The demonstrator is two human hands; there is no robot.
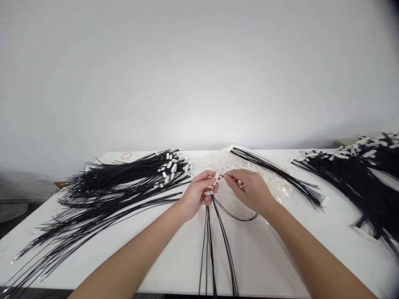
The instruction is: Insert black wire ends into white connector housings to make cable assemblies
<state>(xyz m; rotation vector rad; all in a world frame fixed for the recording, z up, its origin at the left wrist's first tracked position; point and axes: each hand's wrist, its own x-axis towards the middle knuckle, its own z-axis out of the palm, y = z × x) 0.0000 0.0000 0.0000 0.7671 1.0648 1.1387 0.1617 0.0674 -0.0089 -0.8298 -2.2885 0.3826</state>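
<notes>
Near the middle of the table, my left hand (199, 192) pinches a small white connector (216, 178) between thumb and forefinger. A second white piece (208, 192) sits lower in the same hand, and several black wires (222, 228) hang down from there toward the table's front edge. Just to the right, my right hand (249, 187) is closed on the end of a black wire (221, 176) close to the connector. One wire loops below between both hands. Whether the wire tip is inside the connector is too small to tell.
Black wires with white connectors (124, 182) lie heaped on the left. A clear bag of white connectors (277, 182) is behind my right hand, with a bundle of black wires (280, 172) across it. Another dark pile (358, 178) covers the right of the white table (174, 261).
</notes>
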